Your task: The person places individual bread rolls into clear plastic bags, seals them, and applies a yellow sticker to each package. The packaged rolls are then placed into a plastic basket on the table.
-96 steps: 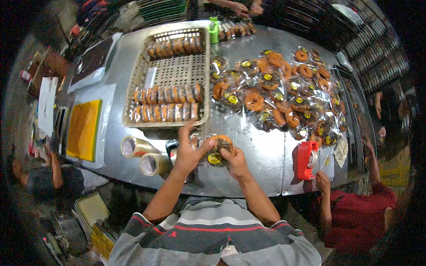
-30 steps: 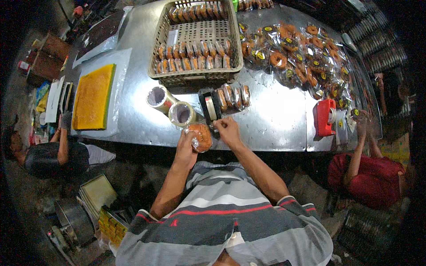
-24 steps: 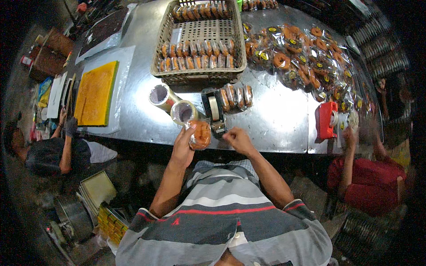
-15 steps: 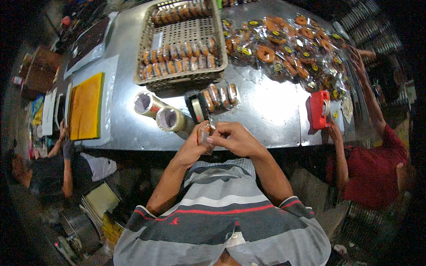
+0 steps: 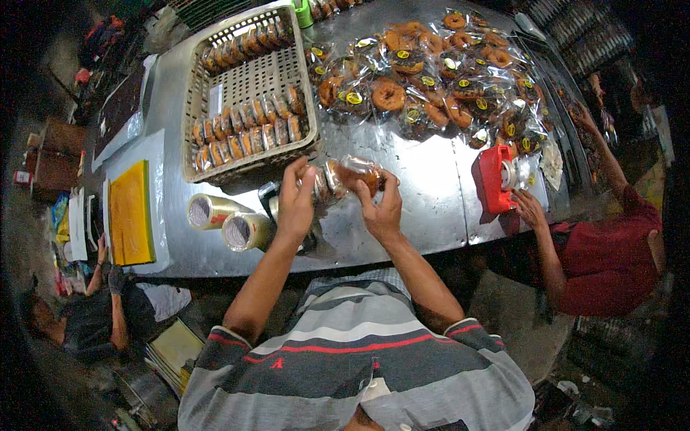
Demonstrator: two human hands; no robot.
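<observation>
Several doughnuts in clear wrappers stand in a short row (image 5: 327, 181) on the metal table, between my two hands. My right hand (image 5: 383, 212) grips a wrapped doughnut (image 5: 359, 171) at the row's right end, thumb in front and fingers behind. At the left end is my left hand (image 5: 295, 205), its fingers stretched out beside the row; whether they touch it is hard to see. Behind that hand sits a black tape dispenser (image 5: 267, 192), mostly covered. Two rolls of clear tape (image 5: 248, 232) stand to its left.
A plastic crate (image 5: 310, 136) with rows of wrapped doughnuts stands at the back left. Bagged doughnuts (image 5: 388, 95) lie heaped at the back right. A yellow slab (image 5: 129, 215) lies on the left. Near a red tape dispenser (image 5: 494, 179) is a co-worker's hand (image 5: 530, 208); another person works far left.
My hands have moved forward from the table's front edge to the row, and the right one has brought a wrapped doughnut there. The left hand has let go. The view has shifted.
</observation>
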